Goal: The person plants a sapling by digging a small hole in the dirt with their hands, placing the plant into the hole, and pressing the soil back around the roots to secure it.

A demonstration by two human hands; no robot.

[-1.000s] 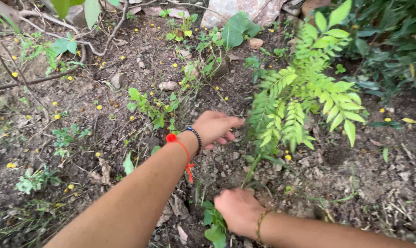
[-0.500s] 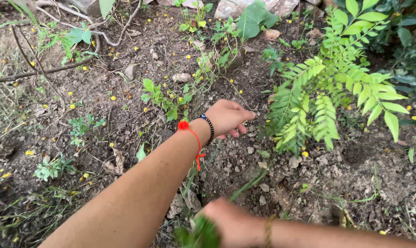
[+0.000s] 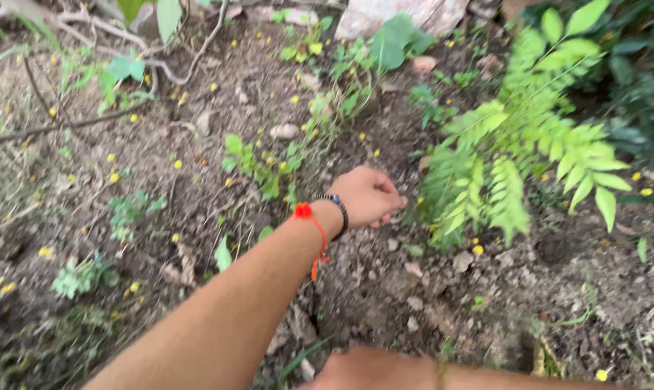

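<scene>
Past the low weeds (image 3: 258, 162), the left hand (image 3: 367, 196) presses its curled-together grip to the bare soil (image 3: 385, 282) just beside the feathery-leaved sapling (image 3: 515, 166), seemingly mid-weeding, so any pull needs a hold clear of that stem; the right hand (image 3: 374, 370) is blurred, grip unreadable.

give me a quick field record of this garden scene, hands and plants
setting: bare soil with stones and fallen yellow flowers
left hand: fingers curled, low over the soil beside the leafy sapling
left wrist: red thread and beaded bracelet
right hand: at bottom edge, mostly cut off, contents unclear
nearby: small weeds, a pale stone
</scene>
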